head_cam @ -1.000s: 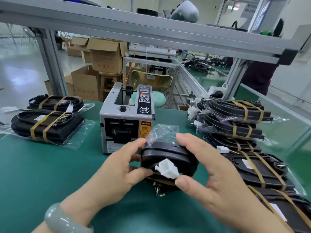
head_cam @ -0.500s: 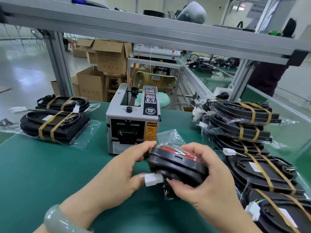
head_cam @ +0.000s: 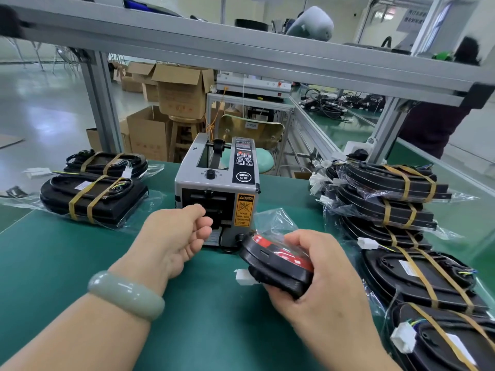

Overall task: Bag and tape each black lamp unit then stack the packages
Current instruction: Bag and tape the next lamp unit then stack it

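Green bench mat [head_cam: 67,263], tape dispenser [head_cam: 217,191] at twelve o'clock, black lamp unit [head_cam: 270,266] at three.
At ten o'clock I saw taped packages [head_cam: 93,199]. My left hand [head_cam: 174,236] sat curled at the dispenser's outlet, and I could not tell whether it pinched tape. My right hand [head_cam: 316,285] gripped the bagged lamp unit, near the stack of packages [head_cam: 388,199] at two o'clock.

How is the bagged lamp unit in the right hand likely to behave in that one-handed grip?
Likely stiff: the black lamp unit shows no sag in the right hand. Probably slippery, since the clear bag over it is loose and untaped. The white connector sticks out at its side and could snag.
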The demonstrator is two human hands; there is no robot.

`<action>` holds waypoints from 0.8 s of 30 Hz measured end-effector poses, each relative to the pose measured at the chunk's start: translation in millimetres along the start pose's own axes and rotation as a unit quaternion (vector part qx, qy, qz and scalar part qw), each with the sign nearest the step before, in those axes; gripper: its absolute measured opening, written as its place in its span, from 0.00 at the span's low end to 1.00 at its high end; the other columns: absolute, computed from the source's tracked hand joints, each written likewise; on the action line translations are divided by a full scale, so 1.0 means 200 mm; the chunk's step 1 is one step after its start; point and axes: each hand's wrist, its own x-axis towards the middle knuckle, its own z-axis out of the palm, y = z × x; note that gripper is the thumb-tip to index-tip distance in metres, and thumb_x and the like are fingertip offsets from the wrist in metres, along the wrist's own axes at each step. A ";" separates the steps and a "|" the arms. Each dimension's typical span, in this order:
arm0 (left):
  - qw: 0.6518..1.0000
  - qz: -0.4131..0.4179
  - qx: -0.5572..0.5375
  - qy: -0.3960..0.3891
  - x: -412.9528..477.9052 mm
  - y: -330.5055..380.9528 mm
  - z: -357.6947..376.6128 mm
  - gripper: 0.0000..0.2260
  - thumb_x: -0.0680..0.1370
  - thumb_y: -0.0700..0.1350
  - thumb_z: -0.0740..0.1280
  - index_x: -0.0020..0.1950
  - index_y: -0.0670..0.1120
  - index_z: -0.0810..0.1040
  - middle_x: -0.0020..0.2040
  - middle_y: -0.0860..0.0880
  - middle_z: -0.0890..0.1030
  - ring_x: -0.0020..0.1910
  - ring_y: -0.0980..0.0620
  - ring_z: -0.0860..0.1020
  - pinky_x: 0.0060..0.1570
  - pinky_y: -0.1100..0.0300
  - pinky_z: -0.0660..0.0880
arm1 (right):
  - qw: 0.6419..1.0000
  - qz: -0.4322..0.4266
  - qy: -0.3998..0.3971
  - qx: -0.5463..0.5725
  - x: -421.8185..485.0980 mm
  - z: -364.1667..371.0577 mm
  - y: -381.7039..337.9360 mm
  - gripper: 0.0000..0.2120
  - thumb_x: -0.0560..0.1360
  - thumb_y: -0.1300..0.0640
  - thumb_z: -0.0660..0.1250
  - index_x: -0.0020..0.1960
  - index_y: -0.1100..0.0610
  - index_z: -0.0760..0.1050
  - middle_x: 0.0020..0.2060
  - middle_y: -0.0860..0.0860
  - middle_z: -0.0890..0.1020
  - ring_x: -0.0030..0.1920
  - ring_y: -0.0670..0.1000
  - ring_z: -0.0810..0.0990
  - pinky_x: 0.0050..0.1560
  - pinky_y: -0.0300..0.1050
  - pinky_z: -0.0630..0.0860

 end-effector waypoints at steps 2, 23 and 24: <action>1.000 -0.006 -0.007 0.002 0.01 0.01 0.01 0.07 0.79 0.45 0.64 0.43 0.45 0.78 0.24 0.53 0.79 0.19 0.60 0.75 0.18 0.71 0.68 | 1.000 0.006 0.003 0.002 0.00 0.00 0.01 0.33 0.59 0.55 0.79 0.52 0.33 0.64 0.49 0.35 0.73 0.48 0.38 0.72 0.50 0.27 0.65; 0.990 0.055 0.021 0.131 0.09 -0.01 0.10 0.07 0.75 0.43 0.69 0.38 0.43 0.76 0.32 0.47 0.81 0.22 0.57 0.76 0.16 0.70 0.65 | 0.999 0.027 0.027 0.018 0.00 0.00 0.03 0.26 0.58 0.45 0.73 0.49 0.31 0.64 0.52 0.33 0.71 0.50 0.34 0.71 0.49 0.22 0.63; 0.989 0.056 0.023 0.134 0.09 -0.01 0.11 0.07 0.75 0.42 0.69 0.38 0.43 0.76 0.32 0.47 0.81 0.21 0.58 0.75 0.16 0.70 0.65 | 0.999 0.025 0.027 0.018 0.00 0.00 0.03 0.26 0.58 0.45 0.73 0.50 0.30 0.64 0.52 0.33 0.71 0.50 0.34 0.72 0.49 0.23 0.63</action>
